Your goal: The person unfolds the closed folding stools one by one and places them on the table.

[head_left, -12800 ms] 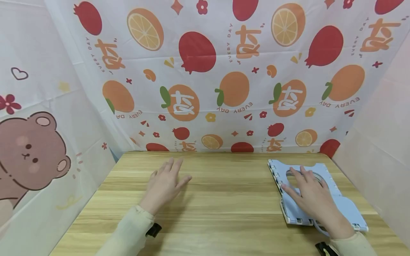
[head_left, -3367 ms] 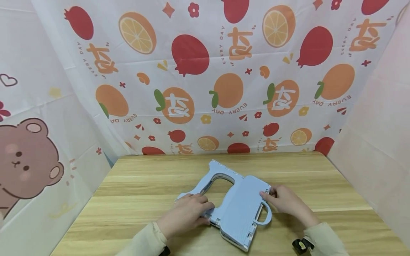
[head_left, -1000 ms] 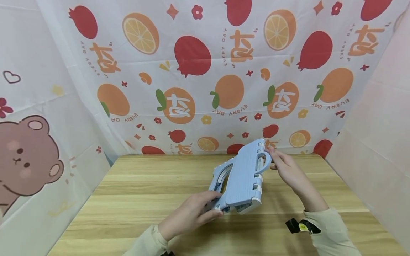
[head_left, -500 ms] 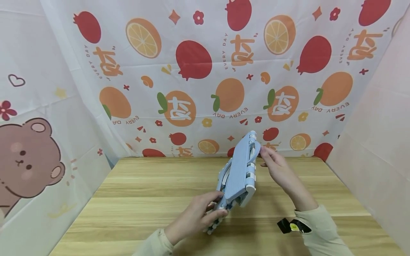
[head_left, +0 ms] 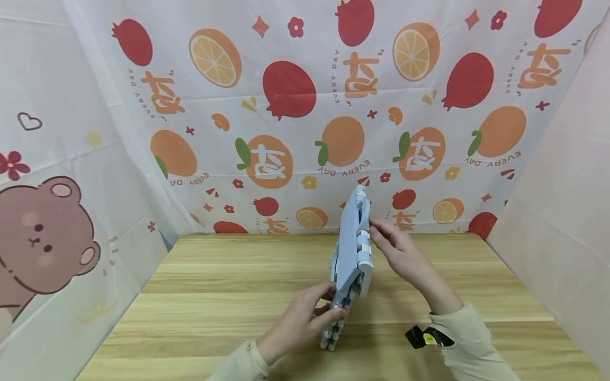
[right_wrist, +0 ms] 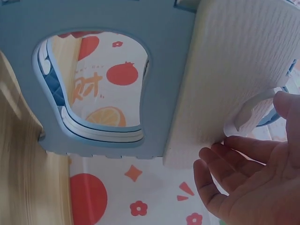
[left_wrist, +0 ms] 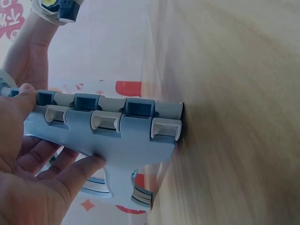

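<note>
A folded plastic stool (head_left: 350, 243), pale blue and white with hinge knuckles along its edges, stands on end, tilted, on the table. My left hand (head_left: 302, 320) grips its lower near edge, thumb on one side and fingers on the other. The left wrist view shows the stool's bottom corner (left_wrist: 164, 140) right at the tabletop. My right hand (head_left: 402, 254) holds the upper side by the loop handle (head_left: 364, 214). From the right wrist, the thumb lies on the handle (right_wrist: 251, 110) while the fingers curl below it, beside the white textured panel (right_wrist: 211, 70). A blue panel (right_wrist: 164, 93) has a large cut-out.
The wood-grain table (head_left: 229, 280) ends at a fruit-printed cloth (head_left: 286, 127) behind. A bear-printed cloth (head_left: 43, 238) hangs at the left, a plain pale one (head_left: 562, 211) at the right. A black wrist device (head_left: 424, 337) sits by the right sleeve.
The stool was first flat at the right, then mid-table, then raised on end. In the last second it has turned more edge-on and upright, both hands still on it.
</note>
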Demonstrator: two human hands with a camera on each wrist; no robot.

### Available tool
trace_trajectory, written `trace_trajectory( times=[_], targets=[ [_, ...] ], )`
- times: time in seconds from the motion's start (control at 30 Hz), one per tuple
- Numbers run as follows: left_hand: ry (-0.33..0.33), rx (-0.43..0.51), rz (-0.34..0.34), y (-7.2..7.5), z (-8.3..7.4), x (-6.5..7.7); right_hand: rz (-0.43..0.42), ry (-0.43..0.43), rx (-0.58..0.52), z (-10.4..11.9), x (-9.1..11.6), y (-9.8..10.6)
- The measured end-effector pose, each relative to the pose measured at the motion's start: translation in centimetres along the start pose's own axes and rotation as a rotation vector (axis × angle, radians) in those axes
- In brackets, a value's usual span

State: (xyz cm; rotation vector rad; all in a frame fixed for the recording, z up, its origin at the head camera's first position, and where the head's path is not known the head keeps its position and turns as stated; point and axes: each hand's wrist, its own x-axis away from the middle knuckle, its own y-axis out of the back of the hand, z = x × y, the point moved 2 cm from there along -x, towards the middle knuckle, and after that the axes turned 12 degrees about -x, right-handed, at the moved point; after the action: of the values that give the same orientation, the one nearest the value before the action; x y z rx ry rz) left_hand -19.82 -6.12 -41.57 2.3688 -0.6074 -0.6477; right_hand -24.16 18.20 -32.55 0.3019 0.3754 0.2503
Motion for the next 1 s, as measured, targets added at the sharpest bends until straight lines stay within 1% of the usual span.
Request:
trace_trajectory(
  times=[0.23, 0.4, 0.5, 0.6, 0.7, 0.77, 0.87, 1.0],
  targets=[
    [0.007, 0.035, -0.018, -0.6, -0.1, -0.3, 0.032, 0.029, -0.010, -0.2, -0.1, -0.6],
    [0.031, 0.086, -0.027, -1.2, -0.1, -0.4, 0.059, 0.044, -0.015, -0.3, 0.1, -1.1],
    [0.038, 0.115, -0.035, -1.4, -0.2, -0.4, 0.076, 0.044, 0.017, -0.6, 0.7, -1.3],
    [0.040, 0.138, -0.041, -1.6, -0.2, -0.4, 0.113, 0.049, 0.051, -1.1, 1.5, -1.3],
    [0.039, 0.150, -0.042, -1.7, -0.2, -0.4, 0.165, 0.019, 0.069, -1.8, 2.5, -1.2],
    [0.036, 0.144, -0.042, -1.7, -0.2, -0.4, 0.210, -0.001, 0.078, -2.3, 3.2, -1.1],
    [0.025, 0.110, -0.045, -1.6, -0.1, -0.3, 0.272, -0.039, 0.082, -3.0, 4.1, -1.2],
    [0.001, 0.033, -0.047, -1.3, 0.1, 0.0, 0.332, -0.005, 0.084, -3.6, 4.6, -1.6]
  ],
)
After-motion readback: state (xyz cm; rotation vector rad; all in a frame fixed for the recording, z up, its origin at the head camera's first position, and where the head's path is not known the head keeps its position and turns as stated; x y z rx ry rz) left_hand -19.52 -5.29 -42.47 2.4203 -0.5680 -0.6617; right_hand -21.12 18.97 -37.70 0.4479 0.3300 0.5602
